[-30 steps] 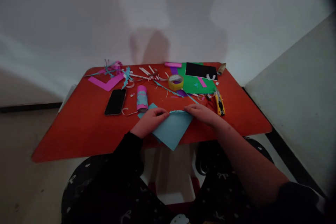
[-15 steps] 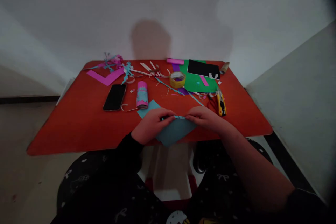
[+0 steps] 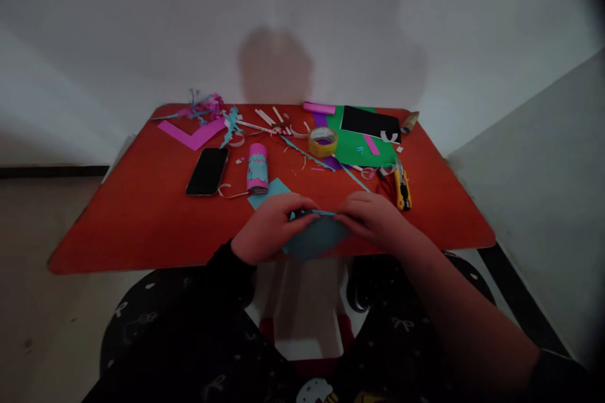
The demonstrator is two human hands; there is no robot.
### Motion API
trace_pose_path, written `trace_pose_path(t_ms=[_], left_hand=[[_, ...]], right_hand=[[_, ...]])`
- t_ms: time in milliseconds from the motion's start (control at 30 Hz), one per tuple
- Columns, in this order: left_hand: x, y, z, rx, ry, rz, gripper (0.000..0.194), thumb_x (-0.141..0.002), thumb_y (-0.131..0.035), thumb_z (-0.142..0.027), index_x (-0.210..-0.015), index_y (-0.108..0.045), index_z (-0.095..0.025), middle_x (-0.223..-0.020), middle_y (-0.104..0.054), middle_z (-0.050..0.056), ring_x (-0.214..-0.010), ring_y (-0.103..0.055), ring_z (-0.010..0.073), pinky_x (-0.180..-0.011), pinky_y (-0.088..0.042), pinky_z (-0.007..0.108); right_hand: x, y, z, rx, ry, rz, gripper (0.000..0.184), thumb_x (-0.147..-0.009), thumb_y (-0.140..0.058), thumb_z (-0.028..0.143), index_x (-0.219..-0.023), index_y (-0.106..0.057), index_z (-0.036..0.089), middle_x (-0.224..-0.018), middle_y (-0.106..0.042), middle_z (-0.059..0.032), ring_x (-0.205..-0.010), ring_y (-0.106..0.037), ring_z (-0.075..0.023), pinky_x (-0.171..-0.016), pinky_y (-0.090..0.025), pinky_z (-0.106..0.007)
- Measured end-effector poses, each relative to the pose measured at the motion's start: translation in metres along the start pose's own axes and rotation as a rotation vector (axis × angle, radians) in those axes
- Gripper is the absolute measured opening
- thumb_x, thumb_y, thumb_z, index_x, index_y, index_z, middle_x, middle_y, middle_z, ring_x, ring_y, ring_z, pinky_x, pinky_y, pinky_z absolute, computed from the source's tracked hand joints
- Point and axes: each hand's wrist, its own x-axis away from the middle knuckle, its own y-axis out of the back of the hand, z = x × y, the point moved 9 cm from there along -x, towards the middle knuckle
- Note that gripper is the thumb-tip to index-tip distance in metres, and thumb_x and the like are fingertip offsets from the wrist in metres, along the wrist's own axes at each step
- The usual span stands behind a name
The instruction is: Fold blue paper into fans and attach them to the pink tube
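Between my hands, at the table's front edge, is a sheet of blue paper (image 3: 316, 239). My left hand (image 3: 276, 223) pinches its upper edge from the left, thumb in front and fingers behind. From the right, my right hand (image 3: 371, 217) grips the same edge, which looks narrowly folded between the fingertips. Another blue paper piece (image 3: 270, 192) lies flat beyond my left hand. Just behind it stands or lies a pink tube with a blue band (image 3: 258, 169); which one I cannot tell.
On the red table (image 3: 142, 220) lie a phone (image 3: 207, 171), a tape roll (image 3: 322, 142), a yellow box cutter (image 3: 403, 189), green paper (image 3: 366, 152), a black sheet (image 3: 371, 123) and pink paper (image 3: 193, 136). Paper scraps (image 3: 203, 107) are scattered along the back, before the wall (image 3: 189, 25).
The blue paper's lower part has tipped and now shows shorter and blurred. Both hands keep hold of its edge, my right hand's fingers more curled. The view has shifted slightly.
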Motion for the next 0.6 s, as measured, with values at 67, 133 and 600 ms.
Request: trace_pose_path(t_ms=[67,133,600], left_hand=[[0.002,0.006,-0.010,-0.074,-0.097,-0.040,0.023,-0.097,-0.060,-0.037,-0.105,-0.077,-0.023,-0.097,-0.077,0.003,-0.090,-0.068,0.0166,-0.085,-0.052,0.027],[0.005,0.009,-0.022,-0.142,-0.191,-0.069,0.026,-0.099,-0.058,-0.038,-0.108,-0.077,-0.024,-0.096,-0.077,0.004,-0.090,-0.069,0.0164,-0.085,-0.052,0.028],[0.011,-0.005,-0.038,-0.552,-0.275,-0.317,0.022,-0.098,-0.062,-0.038,-0.116,-0.074,-0.032,-0.107,-0.076,0.003,-0.102,-0.062,0.0225,-0.096,-0.042,0.042]], right_hand=[[0.002,0.008,0.004,-0.027,0.015,-0.025,0.026,-0.101,-0.056,0.040,-0.101,-0.073,0.021,-0.089,-0.073,-0.0075,-0.084,-0.065,-0.0197,-0.076,-0.050,-0.031],[0.004,0.018,0.006,-0.046,0.028,-0.072,0.024,-0.100,-0.058,0.040,-0.108,-0.074,0.023,-0.095,-0.074,-0.0077,-0.088,-0.067,-0.0201,-0.080,-0.053,-0.033],[0.020,0.022,0.021,0.410,0.121,-0.325,0.016,-0.098,-0.061,0.025,-0.106,-0.075,0.028,-0.090,-0.075,-0.0052,-0.089,-0.065,-0.0211,-0.085,-0.047,-0.037]])
